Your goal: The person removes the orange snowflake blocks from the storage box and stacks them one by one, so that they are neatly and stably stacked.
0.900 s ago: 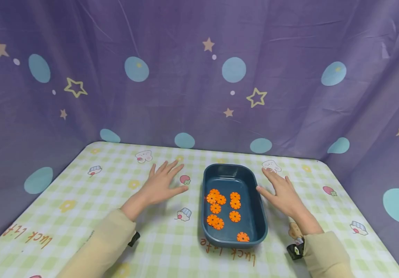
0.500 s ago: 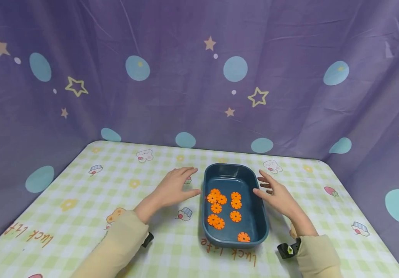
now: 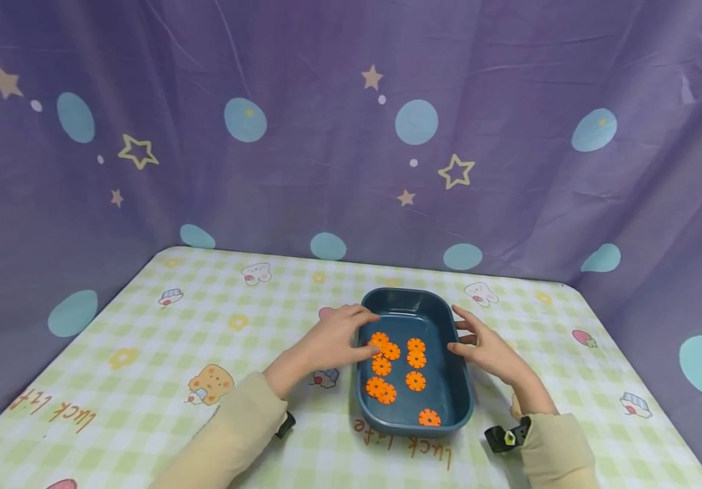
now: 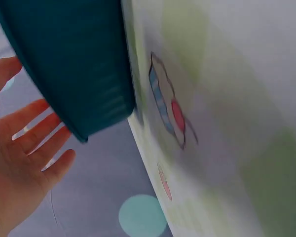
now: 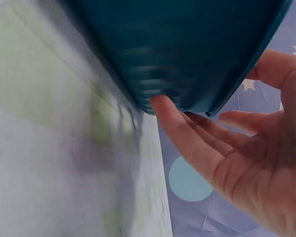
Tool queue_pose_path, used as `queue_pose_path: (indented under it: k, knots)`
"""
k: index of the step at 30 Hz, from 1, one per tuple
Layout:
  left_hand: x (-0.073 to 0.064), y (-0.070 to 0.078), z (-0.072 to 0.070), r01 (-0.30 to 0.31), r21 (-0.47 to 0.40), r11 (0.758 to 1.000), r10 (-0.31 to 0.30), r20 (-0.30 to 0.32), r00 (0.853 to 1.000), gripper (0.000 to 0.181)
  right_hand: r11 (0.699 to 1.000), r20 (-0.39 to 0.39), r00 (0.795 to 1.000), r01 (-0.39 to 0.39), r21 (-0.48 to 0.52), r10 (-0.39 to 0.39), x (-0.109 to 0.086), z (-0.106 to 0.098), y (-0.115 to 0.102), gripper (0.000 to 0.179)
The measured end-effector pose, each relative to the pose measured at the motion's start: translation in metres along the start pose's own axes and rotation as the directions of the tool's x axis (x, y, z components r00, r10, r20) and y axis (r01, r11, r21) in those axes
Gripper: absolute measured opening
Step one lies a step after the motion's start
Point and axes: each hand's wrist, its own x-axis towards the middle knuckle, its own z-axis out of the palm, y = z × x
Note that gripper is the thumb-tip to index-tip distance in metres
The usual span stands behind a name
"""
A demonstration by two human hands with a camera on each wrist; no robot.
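Tray (image 3: 412, 429) of dark blue lies between both hands in the head view, long axis running away from the person, orange discs (image 3: 415, 381) inside; the left hand (image 3: 339, 336) overhangs the left rim, the right hand (image 3: 488, 348) flanks the right. The left wrist view shows loosely spread fingers at the rim, gripping nothing. The right wrist view shows extended fingers along the outer wall; firm contact is unclear.

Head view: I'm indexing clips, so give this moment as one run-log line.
dark-blue tray: on checkered tablecloth; orange notched discs: inside tray; left hand: at tray's left rim; right hand: at tray's right rim
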Motion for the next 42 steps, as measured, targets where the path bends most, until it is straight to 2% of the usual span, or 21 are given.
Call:
queue_pose_path:
  k: [6, 10, 15, 21, 25, 32, 35, 42]
  knots:
    - [0.004, 0.013, 0.005, -0.079, 0.037, 0.996, 0.078, 0.027, 0.997, 0.048, 0.997, 0.043, 0.999, -0.024, 0.070, 0.021, 0.002, 0.002, 0.000, 0.073]
    - [0.011, 0.022, 0.012, -0.131, 0.011, 0.991, 0.129, 0.097, 0.987, 0.048, 0.996, 0.046, 0.999, -0.028, 0.090, 0.024, 0.001, 0.001, 0.001, 0.072]
    - [0.015, 0.033, 0.022, -0.191, -0.046, 0.981, 0.196, 0.200, 0.960, 0.048, 0.992, 0.069, 0.997, -0.042, 0.120, 0.034, -0.001, 0.000, 0.001, 0.072]
    - [0.021, 0.043, 0.026, -0.223, -0.093, 0.970, 0.241, 0.294, 0.925, 0.046, 0.991, 0.100, 0.994, -0.053, 0.124, 0.040, -0.003, -0.004, 0.001, 0.074]
    - [0.026, 0.048, 0.027, -0.262, -0.135, 0.956, 0.293, 0.348, 0.890, 0.045, 0.987, 0.126, 0.991, -0.058, 0.151, 0.039, -0.003, -0.006, 0.001, 0.075]
    - [0.038, 0.056, 0.035, -0.310, -0.221, 0.925, 0.379, 0.454, 0.806, 0.043, 0.979, 0.152, 0.988, -0.060, 0.195, 0.030, -0.002, -0.007, 0.005, 0.076]
    - [0.042, 0.059, 0.041, -0.306, -0.239, 0.921, 0.387, 0.490, 0.782, 0.042, 0.978, 0.156, 0.987, -0.060, 0.198, 0.029, -0.001, -0.007, 0.006, 0.075]
    - [0.047, 0.063, 0.052, -0.345, -0.251, 0.905, 0.426, 0.539, 0.727, 0.038, 0.976, 0.160, 0.987, -0.067, 0.206, 0.034, -0.003, -0.007, 0.007, 0.076]
